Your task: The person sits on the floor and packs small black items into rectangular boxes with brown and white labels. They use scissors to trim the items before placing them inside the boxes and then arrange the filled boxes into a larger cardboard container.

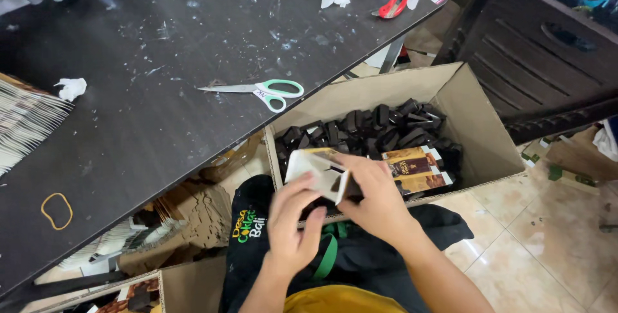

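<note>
The dark table (161, 94) fills the view from 9 to 12 o'clock; leave it be. The cardboard box (479, 139) sits at 3 o'clock, holding black wrapped pieces (367, 126) and two brown cartons (412, 161), so keep your work low over its near rim. At centre, slightly toward 6 o'clock, you hold a small carton (318, 171), white inside showing, end open. Your right hand (376, 200) is closed round its right side, thumb on top; your left hand (293, 223) pinches the lower left corner, fingers curled. To my eye you are squaring it up: press along the creases, not the panels, and support the open end while tucking the flaps. Green-handled scissors (264, 91) lie at 11 o'clock, a rubber band (56, 210) at 9 o'clock.
</note>
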